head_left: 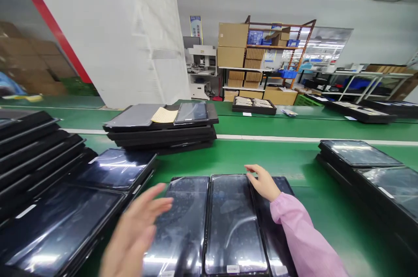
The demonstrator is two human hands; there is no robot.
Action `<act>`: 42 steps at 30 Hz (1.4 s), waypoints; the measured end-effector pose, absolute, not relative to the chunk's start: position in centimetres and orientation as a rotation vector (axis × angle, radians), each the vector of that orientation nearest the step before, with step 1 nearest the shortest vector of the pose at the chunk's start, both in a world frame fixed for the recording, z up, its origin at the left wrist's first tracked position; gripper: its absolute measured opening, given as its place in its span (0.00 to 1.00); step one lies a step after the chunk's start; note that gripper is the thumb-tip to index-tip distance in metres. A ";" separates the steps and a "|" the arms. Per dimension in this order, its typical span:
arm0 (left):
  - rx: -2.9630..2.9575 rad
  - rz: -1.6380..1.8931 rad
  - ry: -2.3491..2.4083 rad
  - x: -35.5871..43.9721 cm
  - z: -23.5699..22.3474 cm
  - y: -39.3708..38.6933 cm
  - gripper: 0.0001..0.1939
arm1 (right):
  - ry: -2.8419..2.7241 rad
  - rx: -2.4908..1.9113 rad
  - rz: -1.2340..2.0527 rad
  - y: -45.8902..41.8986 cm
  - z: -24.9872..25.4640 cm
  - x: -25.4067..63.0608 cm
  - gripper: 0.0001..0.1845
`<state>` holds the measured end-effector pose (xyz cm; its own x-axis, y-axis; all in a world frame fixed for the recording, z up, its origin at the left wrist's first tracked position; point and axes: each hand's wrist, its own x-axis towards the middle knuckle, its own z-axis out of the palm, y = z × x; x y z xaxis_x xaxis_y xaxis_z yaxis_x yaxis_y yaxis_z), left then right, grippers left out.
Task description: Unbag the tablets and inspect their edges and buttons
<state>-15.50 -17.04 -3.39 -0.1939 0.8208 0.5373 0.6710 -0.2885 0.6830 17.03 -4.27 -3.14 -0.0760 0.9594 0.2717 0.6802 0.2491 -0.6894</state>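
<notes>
Left hand [137, 224], empty and parted, hangs left of the middle panel [232, 229], lengthwise toward the surface's [261, 153] far edge, the loosely parted right hand [264, 184] nearer it.

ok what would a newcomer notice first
Probably three dark, glossy rectangular panels side by side at bottom centre, the blurred bare left hand at their left, the pink-sleeved right hand over their right side. Then the bright green worktop beneath, and stacked black trays at far left.

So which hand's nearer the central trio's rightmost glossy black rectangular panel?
Right. Right hand at the far end of the rightmost panel; left hand by the leftmost panel.
</notes>
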 end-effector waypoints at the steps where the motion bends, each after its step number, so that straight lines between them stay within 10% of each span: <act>1: 1.866 1.451 1.719 -14.9 -4.5 -16.4 0.20 | -1.868 -1.526 0.521 -3.4 -4.5 17.0 0.10; 13: 2.371 0.743 1.710 -11.7 -13.8 -15.5 0.25 | -1.970 -1.584 0.657 -2.0 -9.4 18.1 0.11; 23: 2.597 0.585 1.632 -11.6 -13.9 -16.2 0.59 | -1.917 -1.219 1.395 -6.1 -2.4 21.6 0.23; 33: 2.623 0.610 1.658 -11.6 -14.2 -16.1 0.50 | -1.560 -1.051 1.642 -5.5 0.8 21.1 0.24; 38: 2.703 0.660 1.666 -11.5 -13.4 -15.7 0.41 | -1.450 -1.039 1.810 -3.1 3.0 14.2 0.04; 42: 2.656 0.605 1.610 -11.9 -12.9 -15.4 0.42 | -1.314 -1.077 1.867 -1.4 2.8 9.2 0.13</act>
